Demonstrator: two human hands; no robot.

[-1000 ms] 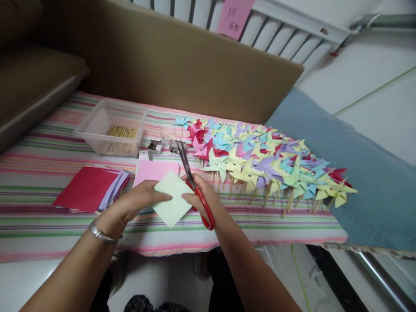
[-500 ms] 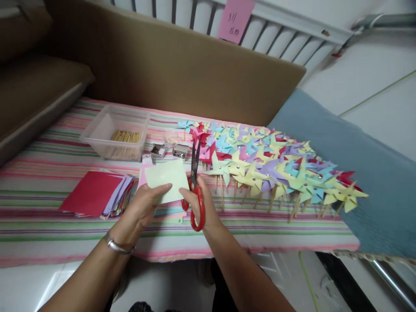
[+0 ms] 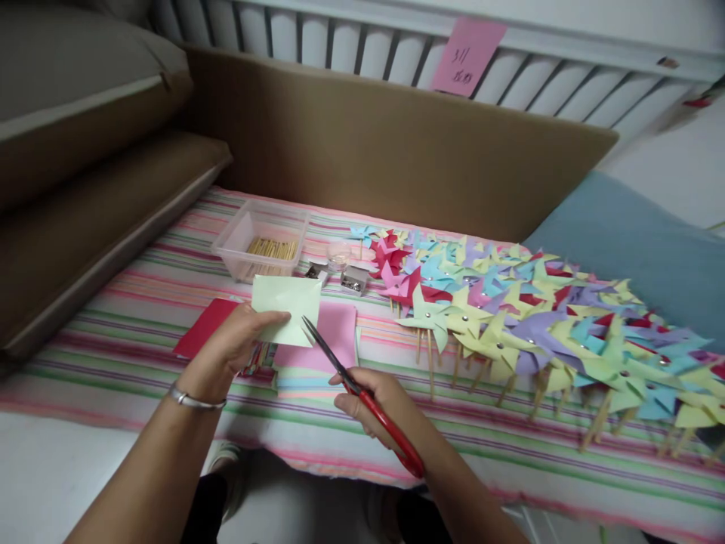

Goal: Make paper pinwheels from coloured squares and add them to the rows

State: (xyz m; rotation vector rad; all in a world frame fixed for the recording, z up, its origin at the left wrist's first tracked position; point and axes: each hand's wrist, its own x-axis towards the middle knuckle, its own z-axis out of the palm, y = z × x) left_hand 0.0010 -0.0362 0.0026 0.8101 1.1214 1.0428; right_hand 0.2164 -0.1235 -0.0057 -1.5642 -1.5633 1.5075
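My left hand (image 3: 241,336) pinches a pale green paper square (image 3: 277,291) by its left side, thumb on top. My right hand (image 3: 377,397) is closed round the red handles of a pair of scissors (image 3: 345,375). Their dark blades point up and left, with the tips at the paper's lower right corner; whether they touch it I cannot tell. Below the held square lies a pink paper sheet (image 3: 338,329) on other coloured sheets. A stack topped with red paper (image 3: 205,330) sits left of my left hand, partly hidden by it.
Rows of finished paper pinwheels (image 3: 498,340) on sticks fill the right side of the striped cloth (image 3: 141,363). A clear plastic box (image 3: 226,253) of wooden sticks stands behind, beside small boxes of metal fasteners (image 3: 354,279). A brown board (image 3: 396,151) and cushions (image 3: 102,219) border the cloth.
My right hand has let go of the paper and moved down and right. The scissors have swung from upright to pointing at the paper's corner. The camera view has turned left.
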